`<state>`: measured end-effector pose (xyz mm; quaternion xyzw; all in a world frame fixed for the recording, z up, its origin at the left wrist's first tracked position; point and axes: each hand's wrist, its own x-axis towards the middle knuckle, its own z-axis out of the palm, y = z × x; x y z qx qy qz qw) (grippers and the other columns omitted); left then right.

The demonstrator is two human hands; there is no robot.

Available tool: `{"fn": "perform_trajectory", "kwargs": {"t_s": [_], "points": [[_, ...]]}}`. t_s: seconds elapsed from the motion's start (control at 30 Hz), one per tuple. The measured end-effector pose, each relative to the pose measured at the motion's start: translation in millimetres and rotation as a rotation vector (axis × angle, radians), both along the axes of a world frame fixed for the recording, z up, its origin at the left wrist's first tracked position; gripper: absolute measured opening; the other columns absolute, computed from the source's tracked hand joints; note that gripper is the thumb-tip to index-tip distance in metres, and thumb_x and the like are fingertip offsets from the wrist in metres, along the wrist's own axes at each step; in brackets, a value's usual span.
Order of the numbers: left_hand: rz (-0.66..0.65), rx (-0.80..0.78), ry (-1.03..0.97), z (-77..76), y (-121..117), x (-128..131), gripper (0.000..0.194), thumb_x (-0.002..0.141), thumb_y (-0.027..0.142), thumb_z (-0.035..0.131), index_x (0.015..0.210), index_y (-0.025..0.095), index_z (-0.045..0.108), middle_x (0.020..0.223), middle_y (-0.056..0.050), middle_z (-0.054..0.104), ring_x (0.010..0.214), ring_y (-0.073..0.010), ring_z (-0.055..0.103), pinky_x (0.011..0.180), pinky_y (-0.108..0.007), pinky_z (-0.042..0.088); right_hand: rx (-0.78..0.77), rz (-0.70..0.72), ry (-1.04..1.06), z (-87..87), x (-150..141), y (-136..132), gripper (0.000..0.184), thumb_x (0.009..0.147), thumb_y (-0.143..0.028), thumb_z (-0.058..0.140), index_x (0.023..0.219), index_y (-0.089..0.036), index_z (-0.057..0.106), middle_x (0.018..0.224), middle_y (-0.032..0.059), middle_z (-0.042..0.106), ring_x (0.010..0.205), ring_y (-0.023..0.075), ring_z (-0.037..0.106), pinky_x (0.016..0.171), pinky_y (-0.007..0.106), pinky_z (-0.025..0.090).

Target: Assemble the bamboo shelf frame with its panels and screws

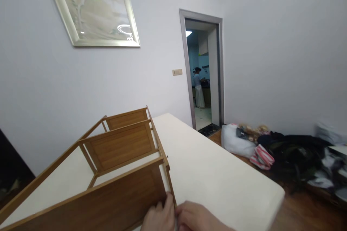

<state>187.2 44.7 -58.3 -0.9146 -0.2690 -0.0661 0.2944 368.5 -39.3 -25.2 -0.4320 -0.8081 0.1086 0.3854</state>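
Note:
A brown wooden shelf rack [121, 148] with several panels lies on its side on a white table [206, 166]. At its near right corner, my left hand [159, 217] is closed on the rack's long side rail, its fingers curled and one fingertip resting against the wood. My right hand [195, 217] is beside it, just outside the same rail. Its fingers are pinched together at the rail's edge; what they hold, if anything, is hidden. A small dark piece sticks out from the rail [159, 140] farther along.
Beyond the table's right edge, a white bag [238, 144], a red-and-white striped cloth [262, 157] and dark clothing [295, 155] lie piled up. A doorway [202, 79] shows a person [198, 86] standing in another room. A framed picture [105, 43] hangs on the wall.

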Motion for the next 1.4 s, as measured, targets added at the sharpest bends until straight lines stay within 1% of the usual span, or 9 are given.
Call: {"fn": "perform_trajectory", "kwargs": {"t_s": [0.07,0.2,0.27,0.37,0.6,0.73,0.93,1.2,1.4], "points": [[0.024,0.024,0.024,12.9,-7,-1,0.034,0.079,0.010,0.059,0.111,0.017,0.069,0.119,-0.015,0.061,0.062,-0.0144,0.061,0.047,-0.025,0.047,-0.080,0.010,0.039,2.9,-1,-4,0.019,0.093,-0.016,0.045,0.097,-0.022,0.062,0.098,0.0026,0.067,0.091,0.0142,0.063,0.085,0.027,0.051],[-0.002,-0.005,0.089,37.9,-14,-3,0.036,0.082,0.007,0.055,0.115,0.014,0.066,0.120,-0.015,0.058,0.066,-0.0142,0.062,0.052,-0.025,0.050,-0.210,-0.210,0.167,9.0,1,-2,0.018,0.091,-0.013,0.045,0.091,-0.020,0.061,0.088,0.0024,0.066,0.080,0.0146,0.060,0.077,0.028,0.049],[0.017,-0.051,0.110,45.9,-15,-5,0.035,0.083,0.005,0.051,0.114,0.013,0.065,0.117,-0.014,0.059,0.065,-0.0140,0.062,0.051,-0.024,0.050,-0.287,-0.313,0.196,8.3,3,4,0.015,0.089,-0.014,0.048,0.088,-0.018,0.063,0.085,0.0032,0.067,0.077,0.0149,0.060,0.074,0.027,0.047],[0.049,-0.107,0.112,51.6,-15,-7,0.034,0.085,0.002,0.046,0.112,0.014,0.064,0.116,-0.013,0.059,0.067,-0.0137,0.063,0.055,-0.024,0.052,-0.360,-0.354,0.195,5.0,3,14,0.015,0.088,-0.018,0.052,0.087,-0.017,0.066,0.084,0.0034,0.069,0.076,0.0144,0.060,0.072,0.025,0.046],[0.077,-0.144,0.085,51.1,-9,-10,0.041,0.083,-0.003,0.041,0.113,0.015,0.062,0.128,-0.013,0.056,0.071,-0.0144,0.068,0.060,-0.027,0.057,-0.421,-0.437,0.132,7.9,-2,37,0.013,0.081,-0.021,0.060,0.082,-0.018,0.073,0.081,0.0030,0.072,0.071,0.0146,0.061,0.064,0.024,0.041],[0.083,-0.142,0.091,50.8,-8,-13,0.041,0.083,-0.003,0.040,0.113,0.015,0.062,0.129,-0.012,0.056,0.070,-0.0132,0.068,0.060,-0.025,0.056,-0.456,-0.486,0.074,6.4,-4,48,0.015,0.081,-0.023,0.059,0.085,-0.021,0.074,0.088,0.0034,0.073,0.077,0.0163,0.063,0.066,0.025,0.039],[0.093,-0.174,0.082,46.0,-4,-17,0.042,0.083,-0.003,0.038,0.111,0.016,0.062,0.132,-0.011,0.053,0.065,-0.0117,0.067,0.057,-0.025,0.055,-0.440,-0.466,-0.007,3.9,-5,47,0.020,0.083,-0.024,0.056,0.092,-0.021,0.074,0.097,0.0051,0.073,0.087,0.0176,0.063,0.071,0.026,0.040],[0.090,-0.151,0.090,40.2,1,-24,0.043,0.082,-0.003,0.036,0.112,0.017,0.061,0.126,-0.009,0.057,0.061,-0.0116,0.066,0.052,-0.025,0.053,-0.404,-0.423,-0.046,3.8,-8,47,0.021,0.081,-0.025,0.056,0.091,-0.022,0.075,0.096,0.0054,0.073,0.085,0.0193,0.064,0.067,0.026,0.040],[0.103,-0.111,0.086,36.6,4,-26,0.040,0.086,0.002,0.037,0.112,0.019,0.063,0.128,-0.009,0.058,0.061,-0.0117,0.066,0.048,-0.023,0.051,-0.404,-0.399,-0.079,7.2,-9,44,0.021,0.076,-0.022,0.057,0.087,-0.023,0.075,0.090,0.0026,0.074,0.080,0.0179,0.064,0.062,0.025,0.039]]}}
